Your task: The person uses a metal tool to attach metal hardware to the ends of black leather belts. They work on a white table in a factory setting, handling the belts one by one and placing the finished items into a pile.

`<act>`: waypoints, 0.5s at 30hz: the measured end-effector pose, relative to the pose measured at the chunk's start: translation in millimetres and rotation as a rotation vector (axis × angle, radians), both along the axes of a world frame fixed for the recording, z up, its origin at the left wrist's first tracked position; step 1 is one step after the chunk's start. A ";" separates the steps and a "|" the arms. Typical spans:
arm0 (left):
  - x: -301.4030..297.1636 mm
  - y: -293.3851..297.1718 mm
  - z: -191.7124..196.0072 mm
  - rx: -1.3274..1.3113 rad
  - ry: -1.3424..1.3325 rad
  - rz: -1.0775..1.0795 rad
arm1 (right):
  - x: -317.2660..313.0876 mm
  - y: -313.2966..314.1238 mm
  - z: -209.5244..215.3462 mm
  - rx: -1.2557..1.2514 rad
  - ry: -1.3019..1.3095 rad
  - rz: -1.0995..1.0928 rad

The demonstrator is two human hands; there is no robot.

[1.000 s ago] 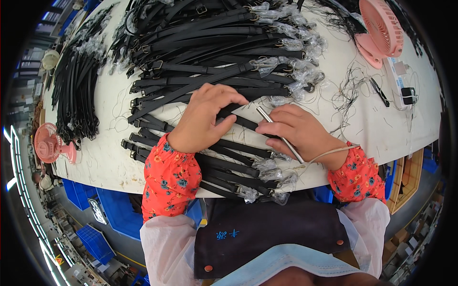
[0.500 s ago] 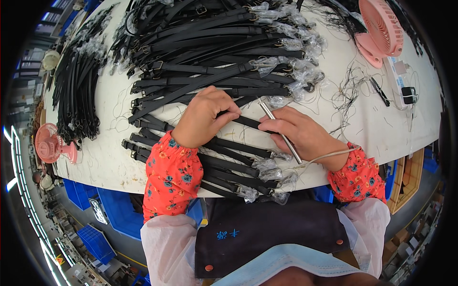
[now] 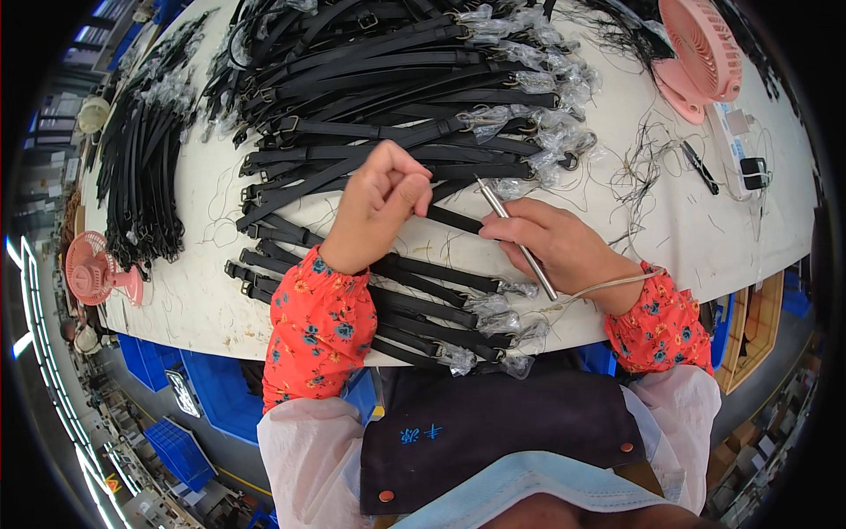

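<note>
My right hand (image 3: 555,247) is wrapped round a slim silver pen-shaped tool (image 3: 535,262), its thin tip pointing up and left. A pale cord (image 3: 612,284) runs along that hand to the wrist. A black strap (image 3: 454,220) stretches between my hands, its right end at my right fingertips. My left hand (image 3: 379,207) is raised at the strap's left part with thumb and fingers closed in a pinch; whatever is between them is too small to make out. Black buckled straps (image 3: 423,304) with plastic-wrapped ends lie in front of my hands.
A large heap of black straps (image 3: 370,66) covers the far table, with another bundle (image 3: 145,167) at left. Pink fans (image 3: 705,53) stand on both sides. Loose threads (image 3: 648,172), black snips (image 3: 701,167) and a power strip (image 3: 730,145) lie right. Blue crates (image 3: 220,397) stand below the table edge.
My left hand has lifted off the strap and turned, its fingers curling in more. My right hand and the pen-shaped tool have barely shifted.
</note>
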State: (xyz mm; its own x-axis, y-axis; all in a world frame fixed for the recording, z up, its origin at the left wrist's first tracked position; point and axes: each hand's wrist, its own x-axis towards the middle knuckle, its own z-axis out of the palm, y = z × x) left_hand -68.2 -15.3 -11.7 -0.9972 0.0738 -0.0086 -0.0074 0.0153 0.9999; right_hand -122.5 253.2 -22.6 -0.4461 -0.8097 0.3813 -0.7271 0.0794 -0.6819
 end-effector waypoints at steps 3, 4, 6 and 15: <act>-7.1 -14.1 1.2 -0.121 0.257 0.441 | 0.1 -0.2 -0.5 -0.012 -0.002 0.001; -9.2 -19.2 2.1 -0.205 0.355 0.631 | -0.4 -0.4 -0.9 -0.022 0.002 0.003; -13.9 -27.3 9.3 -0.333 0.585 0.868 | -0.5 -0.1 -0.4 -0.014 -0.002 0.014; 2.0 13.0 15.3 -0.503 0.213 -0.007 | -12.9 2.6 6.5 -0.012 0.289 -0.146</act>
State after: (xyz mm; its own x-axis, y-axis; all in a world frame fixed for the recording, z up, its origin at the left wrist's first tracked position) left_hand -66.2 -2.3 3.6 -0.9803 0.1195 0.1571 0.1959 0.4918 0.8484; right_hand -135.4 255.8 -16.1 -0.4290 -0.7401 0.5179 -0.8723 0.1905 -0.4504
